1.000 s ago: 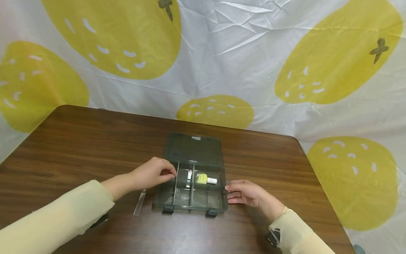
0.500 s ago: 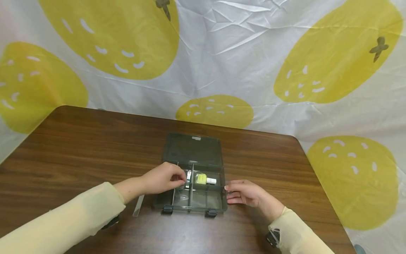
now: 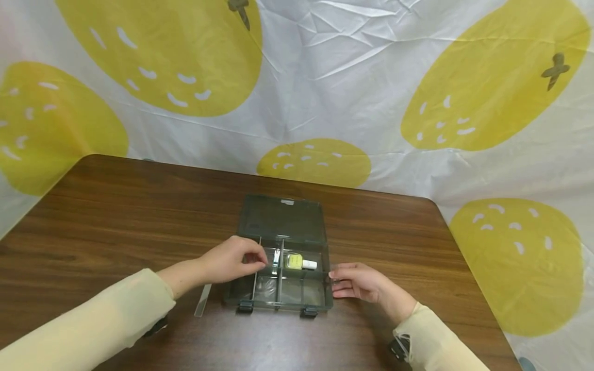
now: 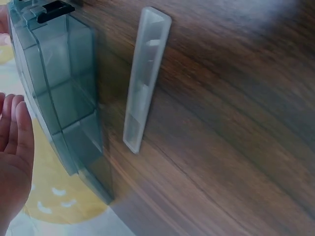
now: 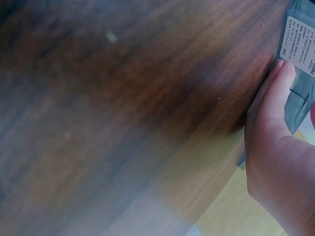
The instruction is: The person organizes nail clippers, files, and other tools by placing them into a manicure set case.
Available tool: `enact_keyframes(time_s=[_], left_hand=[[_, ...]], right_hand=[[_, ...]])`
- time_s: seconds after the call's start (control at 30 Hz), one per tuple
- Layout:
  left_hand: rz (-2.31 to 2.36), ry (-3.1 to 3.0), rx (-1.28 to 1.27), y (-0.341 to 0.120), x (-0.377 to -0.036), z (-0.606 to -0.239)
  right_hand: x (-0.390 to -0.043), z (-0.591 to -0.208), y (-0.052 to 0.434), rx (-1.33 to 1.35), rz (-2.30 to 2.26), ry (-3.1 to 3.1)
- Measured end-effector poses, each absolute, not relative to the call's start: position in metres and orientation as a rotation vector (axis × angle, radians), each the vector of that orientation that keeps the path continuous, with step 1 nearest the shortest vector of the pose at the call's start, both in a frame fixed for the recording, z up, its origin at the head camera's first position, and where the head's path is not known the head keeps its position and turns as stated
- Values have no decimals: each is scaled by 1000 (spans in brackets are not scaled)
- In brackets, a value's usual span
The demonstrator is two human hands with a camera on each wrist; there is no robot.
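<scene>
In the head view, a grey translucent organizer box (image 3: 292,296) lies with its lid folded back. Over its left part is my left hand (image 3: 229,262), thumb and forefinger tips close together at the upper middle compartment. Whether something clear is pinched there cannot be made out. A slim shiny item (image 3: 276,257) lies just beyond those fingertips. A yellow nail polish bottle (image 3: 294,262) with a white cap rests in the compartment to the right. My right hand (image 3: 357,282) touches the box's right side with fairly straight fingers; in the right wrist view, a finger (image 5: 278,93) presses beside a printed label.
A clear plastic strip, like a loose divider (image 4: 145,81), lies on the brown wooden table (image 3: 153,216) left of the box. Two dark latches (image 3: 245,306) stick out at the box's front. A white curtain with yellow fruit prints (image 3: 315,162) hangs behind the table.
My left hand has moved right, from the box's left divider to the middle compartment, then drawn back slightly left. The right hand and the box stay about where they were.
</scene>
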State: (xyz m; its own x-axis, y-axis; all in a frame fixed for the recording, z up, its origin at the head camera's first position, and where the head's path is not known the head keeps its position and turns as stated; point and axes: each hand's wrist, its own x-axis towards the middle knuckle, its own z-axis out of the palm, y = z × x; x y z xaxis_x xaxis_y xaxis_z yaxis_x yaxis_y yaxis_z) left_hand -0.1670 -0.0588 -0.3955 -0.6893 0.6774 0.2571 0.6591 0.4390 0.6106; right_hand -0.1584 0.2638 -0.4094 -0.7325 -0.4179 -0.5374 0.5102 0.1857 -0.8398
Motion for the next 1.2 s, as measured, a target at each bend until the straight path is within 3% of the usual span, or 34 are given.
enact_keyframes(time_s=[0.7,1.2], left_hand=[[1289,2833,786,-140,-140,-412],[723,2878,627,-142,-126,-428]], right_hand=[[-159,-407,263,91,-1610,1776],[-158,-410,263,90,-1614,1764]])
